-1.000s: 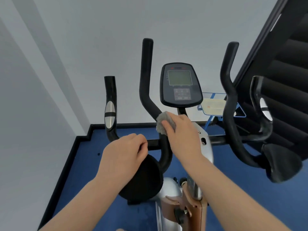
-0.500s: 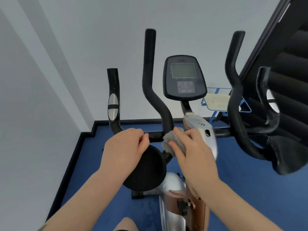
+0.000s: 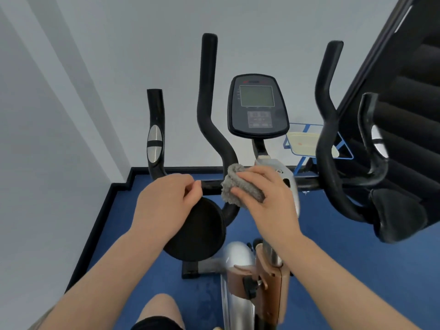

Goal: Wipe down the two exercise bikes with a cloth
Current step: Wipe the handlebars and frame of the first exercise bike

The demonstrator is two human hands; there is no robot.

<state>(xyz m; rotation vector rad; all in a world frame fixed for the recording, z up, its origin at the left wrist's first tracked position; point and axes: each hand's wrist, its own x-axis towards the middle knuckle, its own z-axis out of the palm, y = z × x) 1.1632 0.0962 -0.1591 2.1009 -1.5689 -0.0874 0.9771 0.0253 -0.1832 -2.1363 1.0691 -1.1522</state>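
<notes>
Right hand: fingers curled over the grey cloth, pressing it on the handlebar crossbar of the exercise bike, beside the left inner upright.
Left hand: fingers curled round the crossbar, above the round black pad.
Console: mounted above the cloth, screen unobstructed.
Surroundings: blue floor; blue-framed stand behind the right handlebar; black padded equipment at right.

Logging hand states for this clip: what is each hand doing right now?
Left hand: grips the black crossbar.
Right hand: holds the grey cloth against the handlebar.
</notes>
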